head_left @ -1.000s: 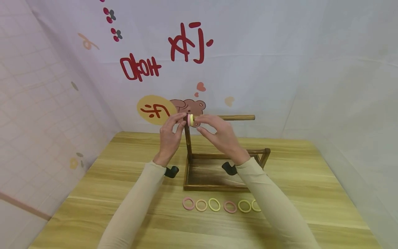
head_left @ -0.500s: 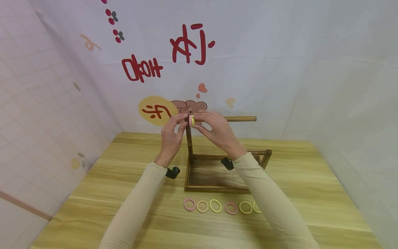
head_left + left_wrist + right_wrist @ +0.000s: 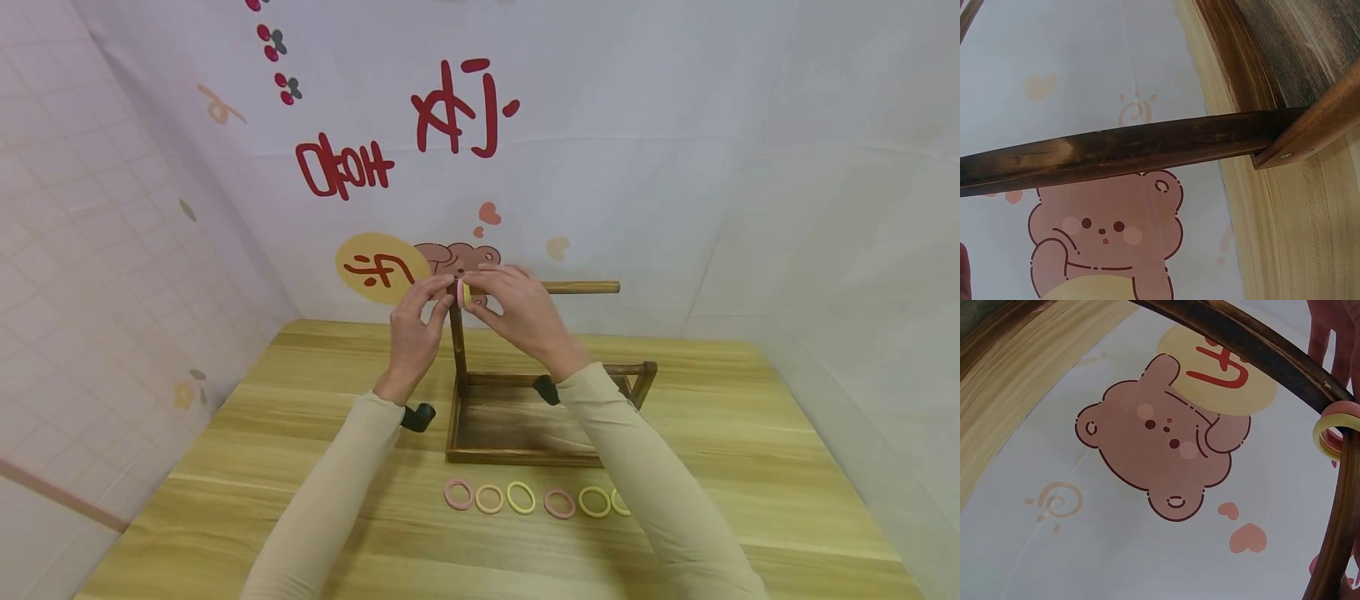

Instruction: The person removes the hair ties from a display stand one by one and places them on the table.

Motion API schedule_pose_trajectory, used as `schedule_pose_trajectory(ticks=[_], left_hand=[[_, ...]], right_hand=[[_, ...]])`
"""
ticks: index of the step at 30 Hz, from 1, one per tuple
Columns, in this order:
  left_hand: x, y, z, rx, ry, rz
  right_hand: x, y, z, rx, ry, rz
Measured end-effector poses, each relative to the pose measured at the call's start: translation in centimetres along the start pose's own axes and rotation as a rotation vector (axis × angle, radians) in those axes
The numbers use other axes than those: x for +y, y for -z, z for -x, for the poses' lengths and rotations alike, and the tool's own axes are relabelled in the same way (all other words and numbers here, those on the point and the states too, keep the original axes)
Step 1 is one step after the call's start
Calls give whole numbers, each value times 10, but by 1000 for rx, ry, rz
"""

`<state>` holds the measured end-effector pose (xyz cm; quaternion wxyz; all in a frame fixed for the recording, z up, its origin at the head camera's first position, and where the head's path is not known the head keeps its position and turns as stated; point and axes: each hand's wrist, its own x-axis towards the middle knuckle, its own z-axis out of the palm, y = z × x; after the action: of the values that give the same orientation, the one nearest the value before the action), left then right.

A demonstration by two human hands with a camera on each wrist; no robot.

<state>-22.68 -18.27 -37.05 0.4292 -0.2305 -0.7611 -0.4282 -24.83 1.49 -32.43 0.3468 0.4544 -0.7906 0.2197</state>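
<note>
In the head view, a pink hair tie [image 3: 461,293] and a yellow hair tie [image 3: 467,295] sit side by side around the upper bar [image 3: 581,287] of a wooden stand, close to its post [image 3: 458,342]. My right hand [image 3: 525,312] pinches the yellow one between thumb and fingers from the right. With thumb and fingertips, my left hand [image 3: 415,333] holds the top of the post beside the pink one. Up close in the right wrist view, the yellow hair tie [image 3: 1319,439] hangs loosely around the bar. Fingertip contact is partly hidden.
Several more hair ties lie in a row before the stand, among them a pink one [image 3: 458,494] and a yellow one [image 3: 521,497]. The stand's base tray [image 3: 517,457] rests on the wooden table [image 3: 315,500]. A printed cloth [image 3: 615,167] hangs behind.
My right hand has moved slightly left, pressing the yellow hair tie closer to the pink one and the post. My left hand stays at the post. The whole view has shifted slightly.
</note>
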Motion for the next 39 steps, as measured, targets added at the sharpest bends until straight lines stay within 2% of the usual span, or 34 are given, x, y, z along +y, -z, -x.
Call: schedule_pose_trajectory(ticks=[8,16,32,39], left_hand=[[1,0,0,4,-2,-7],[0,0,1,-7,22,-7],[0,-1,1,-1,15,4],[0,-1,1,-8,21,-2]], right_hand=[[-3,-3,-2,-42,-25,106],[-4,-7,-4,-55,-47,187],[-5,-6,-5,-73,-74,177],[-4,-3,-4,-41,-49,180]])
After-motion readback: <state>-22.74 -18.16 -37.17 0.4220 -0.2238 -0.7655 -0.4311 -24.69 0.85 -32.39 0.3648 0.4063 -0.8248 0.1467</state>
